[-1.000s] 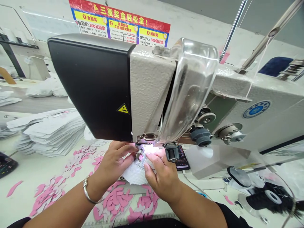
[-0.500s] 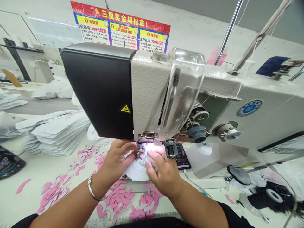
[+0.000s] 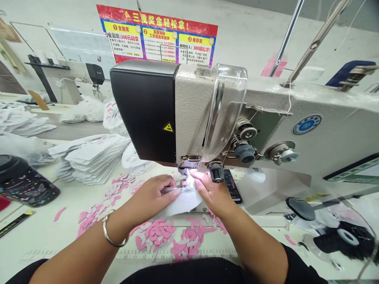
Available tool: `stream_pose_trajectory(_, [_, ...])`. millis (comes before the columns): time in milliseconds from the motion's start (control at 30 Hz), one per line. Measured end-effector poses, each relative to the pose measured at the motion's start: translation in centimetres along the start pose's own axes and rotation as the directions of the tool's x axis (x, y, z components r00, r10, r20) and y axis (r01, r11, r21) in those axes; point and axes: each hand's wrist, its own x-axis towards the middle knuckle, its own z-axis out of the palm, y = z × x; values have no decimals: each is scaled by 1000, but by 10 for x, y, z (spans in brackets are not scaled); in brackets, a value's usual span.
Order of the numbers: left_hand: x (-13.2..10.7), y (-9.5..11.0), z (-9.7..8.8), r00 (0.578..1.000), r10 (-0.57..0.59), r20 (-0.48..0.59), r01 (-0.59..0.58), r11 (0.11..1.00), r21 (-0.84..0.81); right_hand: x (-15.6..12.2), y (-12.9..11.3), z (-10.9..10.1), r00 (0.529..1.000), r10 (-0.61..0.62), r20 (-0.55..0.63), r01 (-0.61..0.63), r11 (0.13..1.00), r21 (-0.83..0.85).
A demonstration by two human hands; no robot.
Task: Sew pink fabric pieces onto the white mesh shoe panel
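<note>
Under the lit needle of a sewing machine (image 3: 192, 102) lies a white textured fabric piece (image 3: 180, 203). My left hand (image 3: 156, 193) pinches the fabric's left edge, thumb on top and fingers curled. On the other side, my right hand (image 3: 211, 193) grips the fabric close to the presser foot (image 3: 187, 173), with thumb and forefinger at the edge. The far fingers of my right hand are partly hidden behind a machine knob. Glare at the needle hides the stitching point.
Pink and white scraps (image 3: 156, 232) litter the table around a ruler strip (image 3: 130, 256). White cut pieces are stacked (image 3: 91, 159) at left, near a dark patterned tumbler (image 3: 26, 181). A phone (image 3: 232, 185) lies behind my right hand; black thread spools (image 3: 340, 240) are at right.
My left hand has drawn back from the needle to the fabric's left edge. The fabric has turned and spreads further left. The head view has shifted left, showing more of the tumbler.
</note>
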Motion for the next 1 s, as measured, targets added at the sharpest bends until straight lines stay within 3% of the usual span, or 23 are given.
stream_pose_trajectory(100, [-2, 5, 6, 965, -258, 53, 262, 926, -272, -1, 17, -5, 979, 188, -76, -192, 980, -57])
stream_pose_trajectory(167, [-3, 4, 14, 946, -322, 45, 305, 829, -469, -5, 30, -11, 952, 289, -99, -298, 950, -95])
stream_pose_trajectory(300, [-3, 2, 28, 938, -328, 113, 299, 601, -741, -18, 56, -20, 902, 429, 45, -413, 888, -202])
stream_pose_trajectory(400, [-1, 5, 34, 930, -346, 119, 300, 532, -792, -27, 67, -14, 852, 490, 184, -420, 850, -316])
stream_pose_trajectory(567, [2, 10, 38, 928, -329, 176, 304, 394, -867, -30, 67, 8, 791, 526, 313, -353, 809, -470])
stream_pose_trajectory(767, [1, 9, 40, 946, -270, 181, 286, 426, -858, -28, 68, 22, 733, 563, 382, -308, 775, -552])
stream_pose_trajectory(900, [1, 9, 38, 954, -205, 217, 286, 421, -861, -31, 71, 23, 736, 555, 389, -303, 783, -543])
stream_pose_trajectory(1000, [1, 11, 38, 954, -211, 212, 290, 474, -832, -32, 73, 22, 770, 534, 350, -322, 798, -509])
